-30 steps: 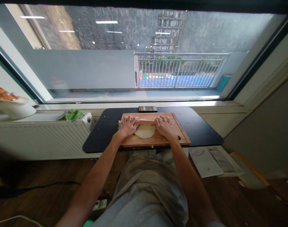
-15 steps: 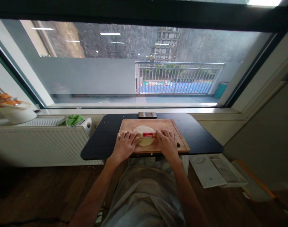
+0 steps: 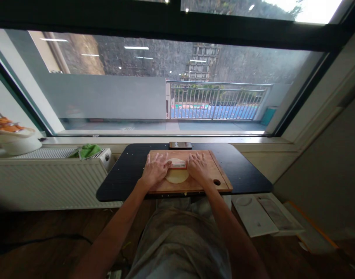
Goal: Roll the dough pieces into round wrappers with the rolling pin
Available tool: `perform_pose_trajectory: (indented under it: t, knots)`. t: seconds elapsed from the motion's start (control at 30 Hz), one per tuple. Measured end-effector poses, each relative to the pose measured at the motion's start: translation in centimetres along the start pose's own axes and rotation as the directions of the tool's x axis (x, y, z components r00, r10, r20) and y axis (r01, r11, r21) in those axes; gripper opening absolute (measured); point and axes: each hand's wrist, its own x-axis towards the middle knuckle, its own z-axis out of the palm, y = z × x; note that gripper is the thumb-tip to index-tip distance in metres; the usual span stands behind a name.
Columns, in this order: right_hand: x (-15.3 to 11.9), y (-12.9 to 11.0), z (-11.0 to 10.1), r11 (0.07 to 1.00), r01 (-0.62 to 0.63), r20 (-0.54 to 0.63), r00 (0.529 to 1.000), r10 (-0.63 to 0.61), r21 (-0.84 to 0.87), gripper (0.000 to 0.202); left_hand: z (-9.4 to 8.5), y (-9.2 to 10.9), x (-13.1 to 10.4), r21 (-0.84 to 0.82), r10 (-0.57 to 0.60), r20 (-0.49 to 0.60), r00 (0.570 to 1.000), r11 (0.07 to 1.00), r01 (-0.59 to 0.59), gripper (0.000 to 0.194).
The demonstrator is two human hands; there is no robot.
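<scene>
A rolling pin (image 3: 177, 164) with a red and white label lies crosswise on a thin, round, pale sheet of dough (image 3: 177, 177). My left hand (image 3: 155, 168) rests on the pin's left end with its fingers stretched forward and slightly spread. On the right end lies my right hand (image 3: 198, 167), its fingers also extended rather than wrapped round. Both palms hide the pin's ends. Under the dough is a wooden cutting board (image 3: 162, 189) with a hole near its right front corner. The pin crosses the far part of the dough, and the near part shows.
The board sits on a black table (image 3: 116, 182) with rounded corners. A small dark rectangular item (image 3: 180, 145) lies at its back edge. To the left stand a radiator (image 3: 63, 178) with a green cloth (image 3: 90, 151) and a white pot (image 3: 17, 143). A window is ahead.
Both hands have pushed forward over the board and the pin has rolled away from me, with its label turned. My fingers now reach out straighter. The camera view has tilted slightly up.
</scene>
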Motion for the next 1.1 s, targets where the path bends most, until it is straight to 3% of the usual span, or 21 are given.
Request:
perform_pose_trajectory:
  t: [0.13,0.23,0.37,0.43,0.53,0.63,0.77,1.0,1.1]
  knots:
    - [2.4,0.3,0.5,1.0,0.004,0.024,1.0,-0.004,0.013,0.057,-0.4,-0.7,2.8,0.004,0.017,0.055,0.998,1.0,-0.017,0.06]
    - [2.0,0.2,0.3,1.0,-0.004,0.013,1.0,0.003,0.019,0.054,-0.6,-0.7,2.7,-0.002,0.028,0.078,0.997,1.0,-0.028,0.055]
    - [-1.9,-0.5,-0.3,0.996,0.087,0.006,0.996,-0.087,0.022,0.049,-0.4,0.0,-1.3,-0.035,0.07,-0.03,0.997,0.997,-0.072,0.055]
    - [-4.4,-1.0,-0.6,0.997,0.061,-0.08,0.995,-0.057,0.053,0.05,-0.3,0.4,-4.2,-0.063,0.076,-0.084,0.994,0.995,-0.081,0.055]
    - [-7.3,-1.7,-0.9,0.995,0.04,-0.116,0.993,-0.029,0.092,0.055,-0.4,0.8,-7.8,-0.1,0.087,-0.133,0.987,0.99,-0.1,0.056]
    - [-8.2,-2.1,-0.9,0.994,0.019,-0.12,0.993,-0.006,0.104,0.058,-0.4,1.0,-9.4,-0.114,0.093,-0.138,0.986,0.988,-0.109,0.056]
    - [-6.2,-2.2,-0.4,0.995,-0.002,-0.089,0.996,0.011,0.101,0.058,0.1,1.1,-8.1,-0.068,0.071,-0.125,0.99,0.994,-0.08,0.06]
    - [-0.9,-1.9,-1.2,1.0,-0.012,0.03,0.999,0.011,0.02,0.053,0.5,0.4,-2.1,-0.049,0.046,-0.061,0.997,0.998,-0.049,0.061]
    - [-0.7,-1.9,-1.4,1.0,-0.007,0.048,0.999,0.006,0.012,0.053,0.3,0.3,-1.7,-0.074,0.044,-0.049,0.998,0.996,-0.047,0.058]
